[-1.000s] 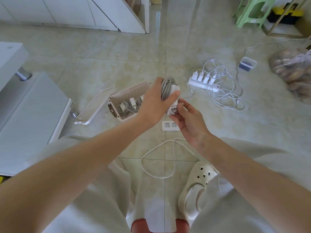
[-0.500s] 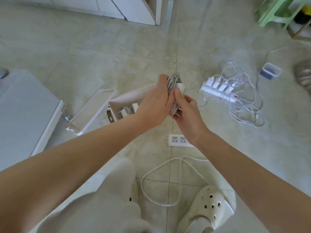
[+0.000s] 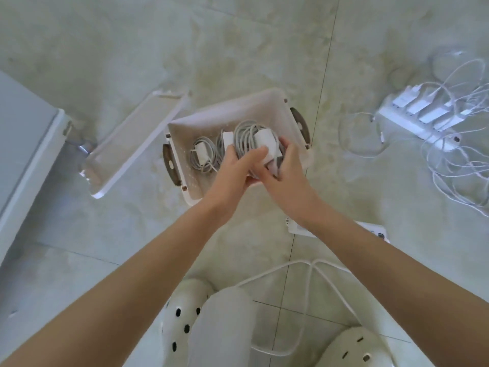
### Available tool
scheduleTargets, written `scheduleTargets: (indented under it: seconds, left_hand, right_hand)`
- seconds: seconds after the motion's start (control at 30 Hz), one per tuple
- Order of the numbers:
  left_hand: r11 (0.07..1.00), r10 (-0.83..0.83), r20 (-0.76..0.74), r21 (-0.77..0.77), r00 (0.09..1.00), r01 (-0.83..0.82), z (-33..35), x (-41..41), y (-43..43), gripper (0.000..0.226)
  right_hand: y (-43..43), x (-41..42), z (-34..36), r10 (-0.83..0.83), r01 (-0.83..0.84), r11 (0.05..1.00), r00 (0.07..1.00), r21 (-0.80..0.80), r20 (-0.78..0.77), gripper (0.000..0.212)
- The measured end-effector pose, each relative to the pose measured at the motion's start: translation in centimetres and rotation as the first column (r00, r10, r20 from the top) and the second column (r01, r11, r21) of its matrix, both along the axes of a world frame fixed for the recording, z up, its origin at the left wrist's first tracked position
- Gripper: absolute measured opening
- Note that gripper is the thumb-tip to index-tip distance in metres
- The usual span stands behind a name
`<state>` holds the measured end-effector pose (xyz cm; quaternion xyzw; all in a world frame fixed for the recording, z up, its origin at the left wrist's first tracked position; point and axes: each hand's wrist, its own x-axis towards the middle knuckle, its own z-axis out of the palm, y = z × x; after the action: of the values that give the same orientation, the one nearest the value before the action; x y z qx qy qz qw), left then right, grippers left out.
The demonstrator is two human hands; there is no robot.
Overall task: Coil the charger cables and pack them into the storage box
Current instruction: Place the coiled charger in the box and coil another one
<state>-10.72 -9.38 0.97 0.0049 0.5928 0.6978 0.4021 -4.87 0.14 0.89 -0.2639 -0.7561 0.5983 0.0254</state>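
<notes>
A white storage box (image 3: 267, 103) with brown handles sits open on the tiled floor. Inside lie a coiled grey cable with its charger (image 3: 202, 154) and a second one partly hidden behind my hands. Both hands hold a white charger wrapped in its coiled grey cable (image 3: 255, 140) just above the box's right half. My left hand (image 3: 238, 165) grips it from the left and my right hand (image 3: 287, 165) from the right. At the right, a white power strip (image 3: 420, 120) carries several plugged chargers with tangled white cables (image 3: 455, 165).
The box lid (image 3: 135, 144) lies upside down left of the box. A second white power strip (image 3: 375, 230) and its looping cord (image 3: 309, 287) lie near my feet in white clogs. A white appliance edge (image 3: 29, 160) stands at far left.
The view tilted down and closer to the box. Both hands carried the wrapped charger from above the floor down over the inside of the box.
</notes>
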Motion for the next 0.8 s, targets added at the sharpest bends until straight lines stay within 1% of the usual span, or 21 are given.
scheduleTargets:
  seconds: [0.07, 0.1, 0.13, 0.17, 0.27, 0.3, 0.37, 0.47, 0.53, 0.57, 0.67, 0.73, 0.8]
  left_hand:
    - [0.99, 0.14, 0.069, -0.028, 0.988, -0.138, -1.7, -0.6, 0.5, 0.058]
    - [0.984, 0.176, 0.096, -0.051, 0.98, -0.172, -2.5, -0.7, 0.7, 0.056]
    - [0.979, 0.198, 0.126, -0.077, 0.972, -0.19, -3.2, -0.7, 1.0, 0.052]
    - [0.975, 0.215, 0.161, -0.098, 0.963, -0.201, -3.8, -0.7, 1.2, 0.046]
    - [0.957, 0.275, 0.211, -0.156, 0.938, -0.245, -5.2, -0.7, 1.5, 0.031]
    - [0.952, 0.289, 0.211, -0.169, 0.934, -0.257, -5.4, -0.7, 1.5, 0.027]
    - [0.949, 0.292, 0.194, -0.181, 0.937, -0.258, -5.8, -0.6, 1.5, 0.023]
    - [0.952, 0.243, 0.121, -0.219, 0.962, -0.213, -6.0, -0.3, 1.8, 0.019]
    - [0.945, 0.247, 0.082, -0.242, 0.966, -0.221, -6.1, 0.0, 2.0, 0.016]
    - [0.938, 0.257, 0.061, -0.256, 0.965, -0.233, -6.2, 0.1, 2.1, 0.017]
    - [0.901, 0.294, -0.005, -0.334, 0.956, -0.279, -6.4, 0.2, 2.5, 0.02]
    - [0.875, 0.325, -0.026, -0.37, 0.945, -0.311, -6.4, 0.1, 2.8, 0.019]
    - [0.862, 0.339, -0.045, -0.384, 0.94, -0.33, -6.3, 0.0, 3.2, 0.02]
  right_hand:
    - [-0.3, 0.2, -1.5, 0.09, -0.09, 0.993, 0.996, 0.076, 0.003, 0.067]
    - [-0.3, 0.4, -2.3, 0.115, -0.116, 0.991, 0.993, 0.061, 0.008, 0.069]
    - [-0.1, 0.6, -2.6, 0.117, -0.116, 0.993, 0.993, -0.009, 0.019, 0.066]
    - [0.2, 0.8, -2.8, 0.114, -0.111, 0.987, 0.993, -0.114, 0.021, 0.063]
    - [1.8, 0.9, -3.2, 0.08, -0.058, 0.914, 0.996, -0.401, 0.037, 0.053]
    - [2.2, 1.0, -3.6, 0.039, -0.011, 0.879, 0.998, -0.477, 0.049, 0.05]
    - [2.7, 1.0, -4.2, -0.07, 0.135, 0.831, 0.988, -0.539, 0.14, 0.046]
    - [2.6, 0.9, -5.3, -0.201, 0.315, 0.816, 0.941, -0.484, 0.272, 0.035]
    - [2.3, 0.7, -5.3, -0.322, 0.452, 0.747, 0.888, -0.489, 0.329, 0.026]
    - [2.2, 0.5, -5.3, -0.381, 0.494, 0.742, 0.867, -0.453, 0.322, 0.025]
    - [1.6, 0.3, -5.1, -0.492, 0.525, 0.821, 0.85, -0.224, 0.191, 0.029]
    - [1.3, 0.3, -4.5, -0.467, 0.476, 0.872, 0.879, -0.119, 0.096, 0.026]
    - [1.0, 0.3, -3.9, -0.387, 0.388, 0.92, 0.922, -0.065, 0.028, 0.022]
